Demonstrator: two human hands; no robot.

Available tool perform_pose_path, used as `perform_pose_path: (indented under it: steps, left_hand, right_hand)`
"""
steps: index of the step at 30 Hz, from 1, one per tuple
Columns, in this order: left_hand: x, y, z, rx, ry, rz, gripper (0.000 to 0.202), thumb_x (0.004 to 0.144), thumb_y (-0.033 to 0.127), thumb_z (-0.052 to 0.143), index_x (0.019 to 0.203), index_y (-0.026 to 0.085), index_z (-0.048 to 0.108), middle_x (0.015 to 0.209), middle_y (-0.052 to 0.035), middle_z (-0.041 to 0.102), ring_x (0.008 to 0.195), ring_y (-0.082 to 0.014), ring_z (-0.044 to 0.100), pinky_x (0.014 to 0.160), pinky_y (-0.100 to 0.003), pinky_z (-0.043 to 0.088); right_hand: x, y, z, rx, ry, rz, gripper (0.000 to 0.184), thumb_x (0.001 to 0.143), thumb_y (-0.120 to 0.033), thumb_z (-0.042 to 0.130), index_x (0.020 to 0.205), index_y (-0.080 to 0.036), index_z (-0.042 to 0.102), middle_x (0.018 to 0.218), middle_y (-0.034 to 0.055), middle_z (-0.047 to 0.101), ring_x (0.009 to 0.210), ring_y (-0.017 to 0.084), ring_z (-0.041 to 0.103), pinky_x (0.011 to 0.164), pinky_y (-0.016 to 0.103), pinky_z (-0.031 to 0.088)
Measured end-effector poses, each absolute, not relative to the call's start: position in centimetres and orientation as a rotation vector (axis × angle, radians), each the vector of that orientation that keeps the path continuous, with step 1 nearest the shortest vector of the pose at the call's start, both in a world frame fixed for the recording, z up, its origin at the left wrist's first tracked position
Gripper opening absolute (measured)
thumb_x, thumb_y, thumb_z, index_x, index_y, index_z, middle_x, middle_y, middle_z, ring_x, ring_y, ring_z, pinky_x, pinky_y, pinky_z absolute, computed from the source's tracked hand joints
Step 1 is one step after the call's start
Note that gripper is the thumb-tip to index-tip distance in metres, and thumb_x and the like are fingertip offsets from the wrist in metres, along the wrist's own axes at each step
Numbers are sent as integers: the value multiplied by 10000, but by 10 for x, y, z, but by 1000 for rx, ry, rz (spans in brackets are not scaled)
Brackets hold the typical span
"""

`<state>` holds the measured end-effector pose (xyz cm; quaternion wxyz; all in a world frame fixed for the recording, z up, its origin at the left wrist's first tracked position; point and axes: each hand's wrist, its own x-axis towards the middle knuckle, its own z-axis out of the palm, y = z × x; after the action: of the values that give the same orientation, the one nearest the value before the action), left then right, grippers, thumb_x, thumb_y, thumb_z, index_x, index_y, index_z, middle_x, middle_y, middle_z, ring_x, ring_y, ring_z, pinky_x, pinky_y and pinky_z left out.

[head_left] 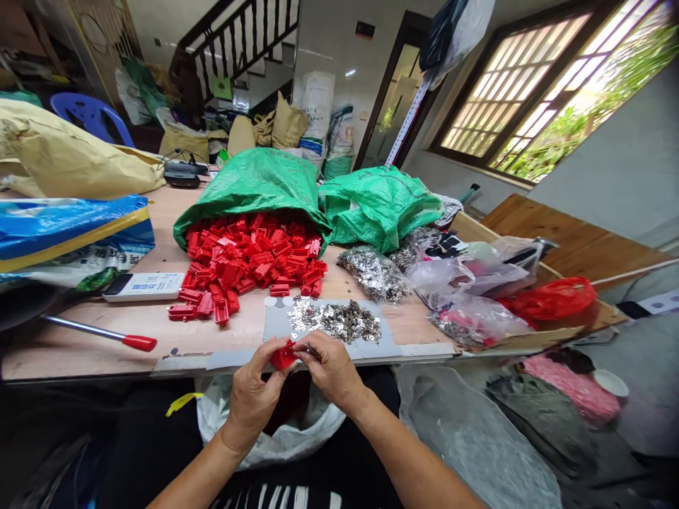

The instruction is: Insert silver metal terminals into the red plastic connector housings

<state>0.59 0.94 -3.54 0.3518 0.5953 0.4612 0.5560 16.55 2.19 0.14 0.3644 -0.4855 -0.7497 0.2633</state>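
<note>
My left hand [253,396] grips a small red plastic part [283,355] just below the table's front edge. My right hand [329,367] pinches the same part from the right, fingertips pressed against it. Right beyond my hands a heap of small shiny metal clips [339,319] lies on a grey sheet [376,346]. Farther back a big pile of red plastic parts [247,261] spills out of a green woven sack [254,184]. A white plastic bag [289,431] hangs open in my lap under the hands.
A second green sack [379,201], clear bags of metal pieces [374,272] and a red bag [552,297] sit on the right. A white remote [144,286], a red-tipped rod [106,332] and a blue sack [64,230] lie left. The wooden table edge [106,364] runs across.
</note>
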Motion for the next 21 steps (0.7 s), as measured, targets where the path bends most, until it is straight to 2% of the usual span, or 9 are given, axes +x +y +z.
perform_pose_path:
  steps: [6,8,11,15,19,21]
  left_hand:
    - [6,5,-36,1446,1204,1484,311,759,230,709,1064,276,668,1108,-40,718,1020,-238,668,909,-361,511]
    - [5,5,-36,1442,1193,1484,311,755,230,713,1060,277,672,1112,-41,718,1032,-243,665,922,-366,506]
    - [6,5,-35,1457,1192,1486,315,750,223,720,1057,278,679,1116,-40,719,1055,-249,658,969,-385,483]
    - [5,4,-38,1532,1195,1497,331,762,206,709,1080,287,669,1123,-34,717,1077,-243,649,994,-397,471]
    - [4,3,-39,1588,1189,1486,347,770,194,700,1100,297,665,1136,-27,713,1087,-239,646,1001,-398,470]
    - [4,2,-38,1586,1184,1477,348,762,197,707,1094,297,675,1132,-26,716,1083,-243,648,1002,-394,470]
  right_hand:
    - [173,19,3,-1195,-1783,964,206,915,-328,528,941,-216,699,891,43,642,828,164,579,757,281,445]
    - [176,19,2,-1220,-1704,1037,215,901,-347,543,984,-215,691,899,32,645,782,151,566,722,268,435]
    - [179,19,-1,-1260,-1598,1076,199,862,-341,594,985,-203,665,854,11,637,693,126,530,654,244,411]
    - [177,17,-1,-1257,-1636,1041,160,859,-317,603,968,-205,639,841,6,621,711,128,537,654,236,412]
    - [174,15,4,-1152,-1895,918,168,915,-256,529,1036,-241,645,951,29,639,851,153,571,779,266,427]
    - [174,15,5,-1122,-1962,890,159,920,-224,519,1014,-238,646,935,31,642,868,156,575,800,271,424]
